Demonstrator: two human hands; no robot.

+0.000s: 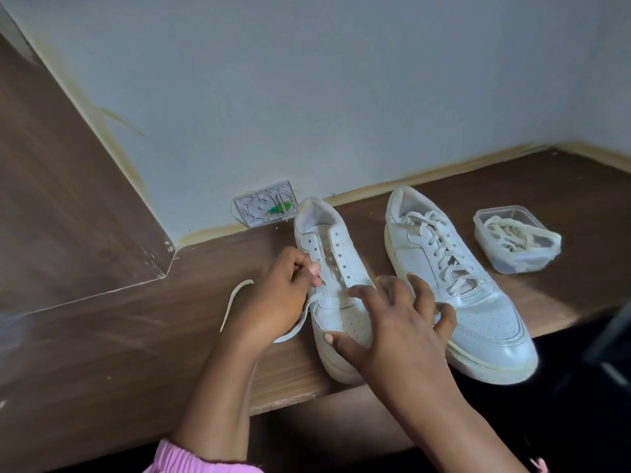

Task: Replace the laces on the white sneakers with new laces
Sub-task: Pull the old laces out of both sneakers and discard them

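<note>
White leather forms the uppers of both sneakers, which stand side by side on the wooden tabletop, toes pointing toward the person and heels toward the wall. The left sneaker has most of its eyelets bare; a single white lace leaves its lower eyelets, passes under the left hand and curves away across the tabletop to the left.

The left hand is clenched, its thumb and fingertips pinching the lace right at the eyelet row on the shoe's left side. The right hand is spread wide with fingers splayed and rests over the toe of the left sneaker: the thumb presses on the perforated toe box, the index finger reaches toward the lowest eyelets, and the outer fingers touch the inner edge of the right sneaker. It grasps nothing.

The right sneaker is fully laced, its lace crossing through every eyelet. Its toe overhangs the front edge of the tabletop slightly.

Well to the right of the right sneaker, a clear plastic container sits on the tabletop holding a loose bundle of off-white laces.

Behind the left sneaker's heel, a wall socket with a green mark is set low in the pale wall. A pink sleeve shows at the bottom edge.
</note>
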